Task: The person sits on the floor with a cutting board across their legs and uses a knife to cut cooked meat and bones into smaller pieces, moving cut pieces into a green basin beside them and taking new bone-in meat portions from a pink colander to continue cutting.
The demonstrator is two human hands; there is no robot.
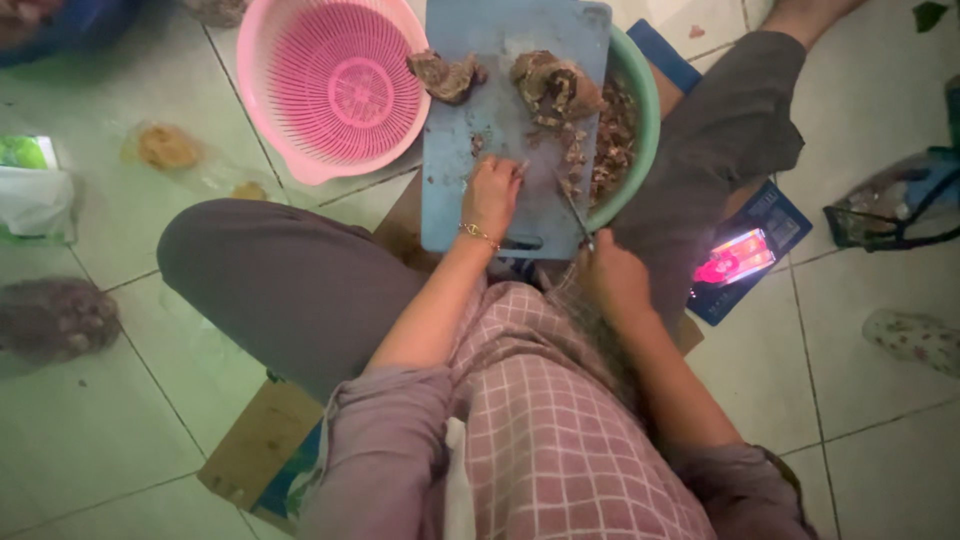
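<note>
A blue cutting board (pixel 500 120) lies across a green bowl (pixel 640 80) in front of me. Two brown chunks of meat (pixel 448 76) rest on the board's far end, with small cut pieces near its right edge. My left hand (pixel 492 192), with a gold bracelet at the wrist, presses down on the board with fingers curled over small pieces. My right hand (pixel 612 280) grips a knife (pixel 576 212) whose blade points up towards the chopped bits. The green bowl holds brown chopped pieces under the board.
A pink colander (pixel 335 85) sits empty to the left of the board. A phone with a lit screen (pixel 735 258) lies on a dark booklet at right. Plastic bags lie on the tiled floor at left; a sandal (pixel 915 335) and a bag (pixel 900 205) at right. Cardboard lies under my legs.
</note>
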